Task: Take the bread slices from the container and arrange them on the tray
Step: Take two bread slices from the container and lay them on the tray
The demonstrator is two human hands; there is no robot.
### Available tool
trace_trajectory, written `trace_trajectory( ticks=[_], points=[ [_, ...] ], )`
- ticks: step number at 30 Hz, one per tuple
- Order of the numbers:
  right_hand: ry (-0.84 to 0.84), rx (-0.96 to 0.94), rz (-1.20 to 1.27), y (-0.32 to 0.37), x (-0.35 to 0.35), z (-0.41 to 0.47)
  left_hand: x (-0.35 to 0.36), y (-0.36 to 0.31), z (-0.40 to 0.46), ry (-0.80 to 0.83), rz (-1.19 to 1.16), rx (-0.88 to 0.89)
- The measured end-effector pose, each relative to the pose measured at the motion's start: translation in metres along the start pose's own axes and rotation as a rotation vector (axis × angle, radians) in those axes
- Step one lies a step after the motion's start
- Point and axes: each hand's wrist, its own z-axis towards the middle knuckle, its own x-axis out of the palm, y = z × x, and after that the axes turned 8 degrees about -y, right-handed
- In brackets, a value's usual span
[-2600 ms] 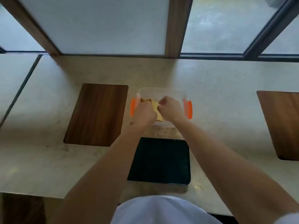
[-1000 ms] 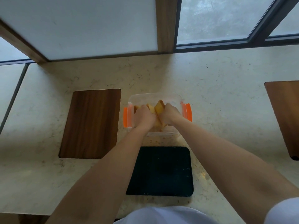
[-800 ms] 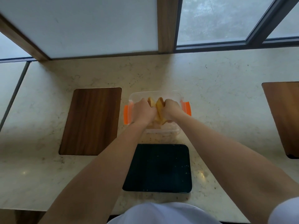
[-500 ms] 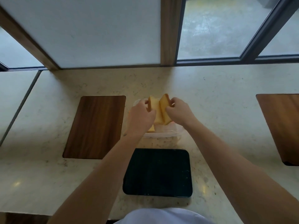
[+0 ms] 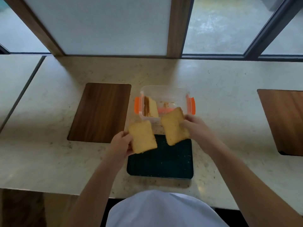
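A clear plastic container (image 5: 164,90) with orange side clips stands on the counter, with at least one bread slice (image 5: 150,107) left upright against its left wall. In front of it lies a dark rectangular tray (image 5: 164,166). My left hand (image 5: 121,144) grips one golden bread slice (image 5: 142,139) over the tray's far left corner. My right hand (image 5: 195,127) grips a second bread slice (image 5: 174,126) above the tray's far edge. Both slices are held in the air, faces turned up toward me.
A dark wooden board (image 5: 100,112) is set into the pale stone counter (image 5: 49,153) left of the container; another board (image 5: 283,118) is at the far right. Window frames run along the back. The counter's near edge is close to my body.
Both hands have lifted a slice each out of the container and drawn them back toward me, apart from each other, over the tray's far edge.
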Motion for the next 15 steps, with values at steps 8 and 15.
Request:
trace_trajectory(
  ticks=[8,15],
  points=[
    [0.140,0.047,-0.425,-0.073,0.051,0.012,-0.043,0.102,-0.004,-0.134,-0.316,-0.225],
    [0.344,-0.035,-0.773,-0.063,0.099,0.063,-0.052,0.113,0.004,-0.140,-0.307,-0.182]
  ],
)
